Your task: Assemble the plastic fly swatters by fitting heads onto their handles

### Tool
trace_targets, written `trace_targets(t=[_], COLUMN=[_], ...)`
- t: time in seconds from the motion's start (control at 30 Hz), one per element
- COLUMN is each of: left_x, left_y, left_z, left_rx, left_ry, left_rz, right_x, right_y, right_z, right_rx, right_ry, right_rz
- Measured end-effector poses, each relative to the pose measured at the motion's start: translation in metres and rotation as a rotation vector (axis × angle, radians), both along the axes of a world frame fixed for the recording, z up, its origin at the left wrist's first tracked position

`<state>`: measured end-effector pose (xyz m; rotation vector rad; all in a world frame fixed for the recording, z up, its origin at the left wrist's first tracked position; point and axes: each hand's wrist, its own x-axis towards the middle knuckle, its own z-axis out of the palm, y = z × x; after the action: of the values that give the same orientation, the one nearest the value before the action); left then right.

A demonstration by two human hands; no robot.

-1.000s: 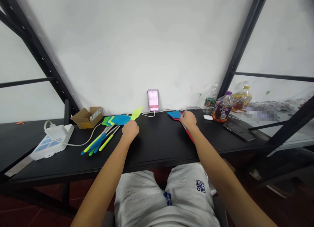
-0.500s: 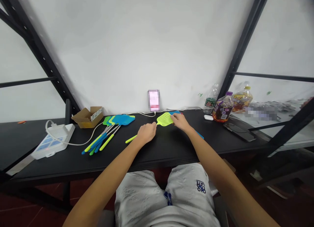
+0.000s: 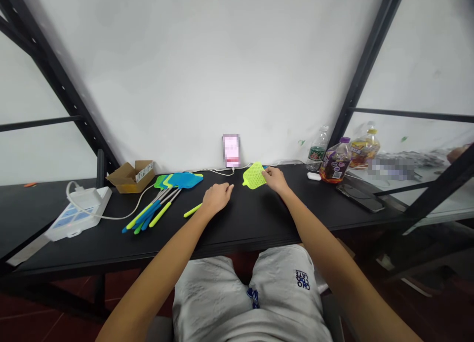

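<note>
Head view: right of the phone (image 3: 231, 150), our right hand (image 3: 275, 179) pinches the mesh head (image 3: 255, 176) by its rim; left of the phone, our left hand (image 3: 217, 198) grips the handle (image 3: 192, 210). We judge the mesh head light, bendy; hold its stiffer neck (image 3: 245, 184).

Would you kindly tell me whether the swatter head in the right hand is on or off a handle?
Off: black desktop shows between the swatter head and the left hand, which holds the yellow-green handle.

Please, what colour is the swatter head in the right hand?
The swatter head is bright yellow-green, best seen in the head view.
</note>
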<state>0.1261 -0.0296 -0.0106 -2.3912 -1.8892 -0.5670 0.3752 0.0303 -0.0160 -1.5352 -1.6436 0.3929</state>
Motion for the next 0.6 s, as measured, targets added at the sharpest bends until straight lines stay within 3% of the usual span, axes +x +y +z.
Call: trace_targets(t=[0.1,0.23,0.3,0.47,0.6], left_x=[0.001,0.005,0.007,0.011,0.012], left_y=[0.001,0.0,-0.001,-0.002,-0.001], left_z=[-0.003,-0.005,-0.005,-0.006,-0.008], left_rx=[0.0,0.028,0.071,0.192,0.238], left_ry=[-0.003,-0.02,-0.039,-0.097,-0.153], left_rz=[-0.028,-0.094,-0.148,-0.364,-0.464], right_x=[-0.001,-0.012,-0.021,-0.049,-0.056], right_y=[-0.003,-0.013,-0.021,-0.038,-0.039], right_z=[-0.002,0.0,0.002,0.0,-0.004], right_rx=[-0.025,0.096,0.153,0.143,0.07], right_ry=[-0.156,-0.206,-0.161,-0.079,0.033], right_rz=[-0.041,-0.071,0.044,0.486,0.595])
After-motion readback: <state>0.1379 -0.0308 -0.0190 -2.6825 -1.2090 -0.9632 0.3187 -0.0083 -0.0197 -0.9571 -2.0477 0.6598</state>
